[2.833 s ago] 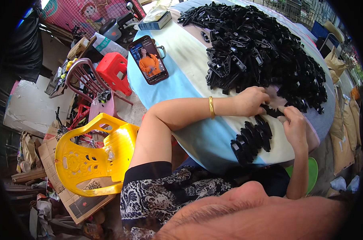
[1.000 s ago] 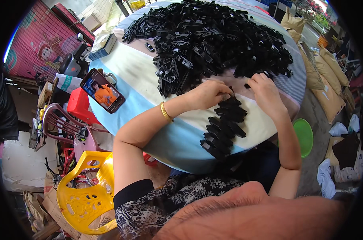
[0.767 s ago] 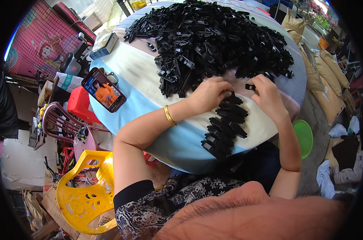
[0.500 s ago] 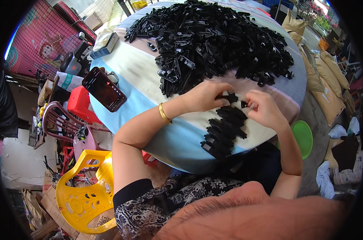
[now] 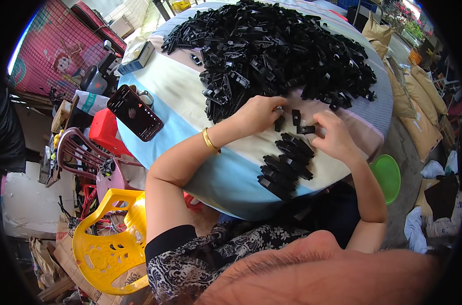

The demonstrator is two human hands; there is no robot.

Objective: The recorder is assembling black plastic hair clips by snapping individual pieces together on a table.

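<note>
Seen from the head camera, a round tabletop [image 5: 180,101] covered in a cloth of cream and pale blue bands fills the middle, standing in a cluttered outdoor spot with a yellow plastic chair [image 5: 109,244], a red plastic stool [image 5: 105,134] and a green plastic basin [image 5: 387,175] on the ground around it. A large heap of small black plastic clips [image 5: 276,51], glossy and angular, covers the far half of the tabletop, and a neat row of stacked black clips [image 5: 287,165] lies near the front edge between the hands. A dark smartphone [image 5: 135,112] lies flat on the left of the cloth. The left hand [image 5: 259,113], with a gold bangle [image 5: 209,141] on its wrist, is curled at the heap's edge, fingers closed on a small black piece [image 5: 278,123]. The right hand [image 5: 335,137] pinches another black clip [image 5: 305,129] at its fingertips. How the pieces fit is too small to tell. The fisheye rim cuts off the surroundings.
</note>
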